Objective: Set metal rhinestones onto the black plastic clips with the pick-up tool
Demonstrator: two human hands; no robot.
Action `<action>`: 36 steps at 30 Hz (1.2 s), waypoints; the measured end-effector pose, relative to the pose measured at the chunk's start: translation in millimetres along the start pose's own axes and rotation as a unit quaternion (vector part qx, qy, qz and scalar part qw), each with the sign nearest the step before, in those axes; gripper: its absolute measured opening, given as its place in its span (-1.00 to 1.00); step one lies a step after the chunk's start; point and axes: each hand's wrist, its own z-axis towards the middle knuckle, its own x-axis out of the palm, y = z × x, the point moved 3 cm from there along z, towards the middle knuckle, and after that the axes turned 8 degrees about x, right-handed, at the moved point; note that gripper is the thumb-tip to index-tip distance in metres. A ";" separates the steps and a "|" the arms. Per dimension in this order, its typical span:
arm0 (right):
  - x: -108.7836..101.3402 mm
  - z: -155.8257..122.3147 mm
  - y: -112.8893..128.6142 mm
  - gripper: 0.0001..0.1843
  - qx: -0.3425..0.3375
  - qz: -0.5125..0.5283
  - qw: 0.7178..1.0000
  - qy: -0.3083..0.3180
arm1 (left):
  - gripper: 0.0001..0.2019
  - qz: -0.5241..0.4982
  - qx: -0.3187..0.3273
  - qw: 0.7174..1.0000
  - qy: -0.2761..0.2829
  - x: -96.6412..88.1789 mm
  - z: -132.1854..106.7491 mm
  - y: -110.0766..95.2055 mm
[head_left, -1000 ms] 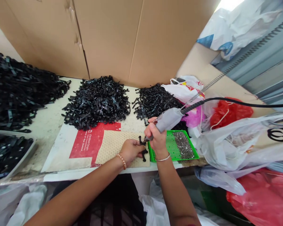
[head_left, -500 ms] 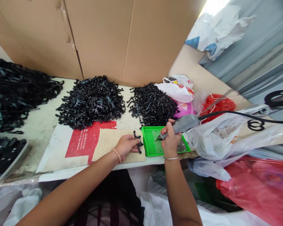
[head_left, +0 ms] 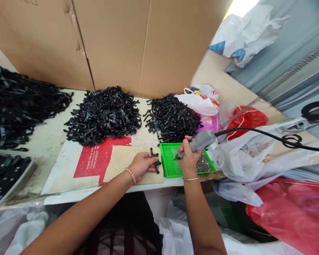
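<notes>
My left hand (head_left: 143, 165) rests on a tan textured mat (head_left: 122, 161), its fingers closed on a small black plastic part (head_left: 154, 161) with a long narrow shape. Wrapped round a grey electric screwdriver (head_left: 202, 141), my right hand (head_left: 189, 157) is over a green perforated tray (head_left: 171, 173). The tool's tip points down and left into the tray, above its mesh floor. Small metal screws (head_left: 204, 163) lie in the tray's right part, partly behind my right hand. Whether a screw sits on the tip is too small to tell.
Behind the mat are heaps of black parts (head_left: 106, 113), (head_left: 172, 118) and a larger heap (head_left: 23, 106) at left. A white bin (head_left: 18, 177) holds more. Cardboard (head_left: 117, 42) stands behind. Plastic bags (head_left: 244, 156) crowd the right, under the tool's black cord (head_left: 271, 136).
My right hand and the electric screwdriver have shifted slightly left, and more screws show in the tray. The cord has swung lower. My left hand holds the black part much as before.
</notes>
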 end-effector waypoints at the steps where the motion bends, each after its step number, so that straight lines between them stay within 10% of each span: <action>1: 0.2 0.0 0.3 -0.65 -0.001 0.000 1.000 0.001 | -0.84 -0.001 0.000 1.000 0.001 0.1 0.0 0.0; 36: -0.5 0.3 2.5 -0.66 0.006 0.001 1.000 0.018 | -0.86 -0.007 -0.002 1.000 0.003 1.0 -1.8 -2.5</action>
